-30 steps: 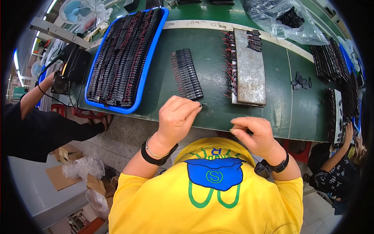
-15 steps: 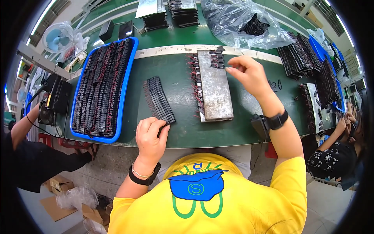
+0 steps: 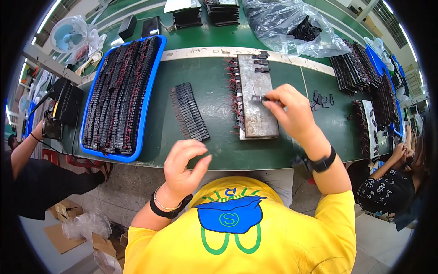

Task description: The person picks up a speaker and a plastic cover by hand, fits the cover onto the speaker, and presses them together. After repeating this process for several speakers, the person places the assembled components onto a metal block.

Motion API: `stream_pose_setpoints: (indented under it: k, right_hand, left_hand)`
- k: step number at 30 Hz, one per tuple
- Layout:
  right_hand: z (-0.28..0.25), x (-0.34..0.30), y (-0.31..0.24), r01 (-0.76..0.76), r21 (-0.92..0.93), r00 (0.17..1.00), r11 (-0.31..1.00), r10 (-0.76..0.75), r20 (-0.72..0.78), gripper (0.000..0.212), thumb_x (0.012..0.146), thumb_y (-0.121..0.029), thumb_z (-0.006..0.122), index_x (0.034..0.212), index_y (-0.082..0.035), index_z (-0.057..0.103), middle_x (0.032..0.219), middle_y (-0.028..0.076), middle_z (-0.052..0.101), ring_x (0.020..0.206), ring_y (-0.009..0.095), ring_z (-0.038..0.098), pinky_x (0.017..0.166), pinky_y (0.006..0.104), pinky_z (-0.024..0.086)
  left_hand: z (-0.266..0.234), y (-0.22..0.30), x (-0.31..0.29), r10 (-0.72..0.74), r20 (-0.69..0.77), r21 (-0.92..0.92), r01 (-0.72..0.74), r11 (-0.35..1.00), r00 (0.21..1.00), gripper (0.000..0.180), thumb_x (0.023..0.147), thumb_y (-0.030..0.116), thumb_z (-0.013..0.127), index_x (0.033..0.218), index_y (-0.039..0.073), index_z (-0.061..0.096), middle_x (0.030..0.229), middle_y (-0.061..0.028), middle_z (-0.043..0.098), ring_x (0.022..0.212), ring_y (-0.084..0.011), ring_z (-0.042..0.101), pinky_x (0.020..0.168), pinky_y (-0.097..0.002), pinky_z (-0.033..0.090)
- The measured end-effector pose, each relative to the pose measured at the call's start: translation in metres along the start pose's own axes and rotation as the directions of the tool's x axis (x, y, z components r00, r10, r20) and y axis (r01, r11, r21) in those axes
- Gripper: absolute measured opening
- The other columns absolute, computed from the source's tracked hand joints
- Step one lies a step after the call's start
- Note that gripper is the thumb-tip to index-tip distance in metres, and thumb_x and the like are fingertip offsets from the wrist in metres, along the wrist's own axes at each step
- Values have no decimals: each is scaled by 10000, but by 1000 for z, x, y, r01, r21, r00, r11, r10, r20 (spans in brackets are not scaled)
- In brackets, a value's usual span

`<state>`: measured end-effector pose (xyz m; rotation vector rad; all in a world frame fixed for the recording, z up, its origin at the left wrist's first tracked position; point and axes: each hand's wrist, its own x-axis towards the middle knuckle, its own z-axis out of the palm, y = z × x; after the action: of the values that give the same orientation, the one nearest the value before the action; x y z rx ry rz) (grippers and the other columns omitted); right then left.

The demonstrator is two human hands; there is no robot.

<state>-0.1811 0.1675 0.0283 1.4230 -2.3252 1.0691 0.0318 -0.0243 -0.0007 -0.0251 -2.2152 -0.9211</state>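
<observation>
In the head view my right hand (image 3: 292, 112) pinches a small black part (image 3: 259, 98) over the middle of a long grey metal plate (image 3: 260, 118). Small black parts with red wires (image 3: 236, 86) line the plate's left edge, and a few more black pieces (image 3: 262, 63) sit at its far right corner. My left hand (image 3: 185, 166), fingers apart and holding nothing, hovers at the table's near edge. Just beyond it lies a slanting row of black wired parts (image 3: 190, 112) on the green table (image 3: 214, 153).
A blue tray (image 3: 141, 148) packed with black wired parts stands at the left. Loose black pieces (image 3: 321, 99) lie right of the plate. Stacked plates (image 3: 353, 68) and a clear plastic bag (image 3: 273, 27) are farther off. Other people work at both sides.
My right hand has moved nearer from the plate's far right side and now holds a black part over the plate. My left hand has come off the row's near end, its fingers now apart.
</observation>
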Motion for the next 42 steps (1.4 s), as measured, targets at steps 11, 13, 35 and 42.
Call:
stream_pose_setpoints:
  k: [11,13,35,42]
  right_hand:
    - [10,-57,-73,205,136,979,969,-206,-9,293,606,2,765,863,4,624,788,109,594,646,275,575,540,337,470]
    - [12,-59,-74,205,139,979,969,-206,-5,302,603,-2,766,867,6,621,796,111,601,653,278,580,541,339,473]
    - [15,-82,-77,34,248,993,968,-61,101,291,647,-20,747,913,-5,630,775,112,643,671,265,643,577,326,518]
    - [18,-83,-72,26,331,993,943,-62,99,286,647,-21,753,916,-19,656,769,101,649,641,245,640,546,304,507]
  left_hand:
    - [23,24,13,-502,671,-552,820,152,545,188,861,40,623,1033,-37,615,876,-104,664,700,-136,646,633,-241,539]
    - [26,24,8,-539,638,-542,818,191,549,186,861,35,625,1033,-34,618,805,-84,667,655,-121,641,595,-228,536]
    - [29,34,2,-188,390,-341,331,880,901,130,768,-18,693,890,14,659,912,-119,627,830,-168,625,689,-249,503]
    - [27,31,1,-46,371,-334,180,925,928,148,749,13,714,888,39,668,956,-116,610,812,-194,617,696,-255,509]
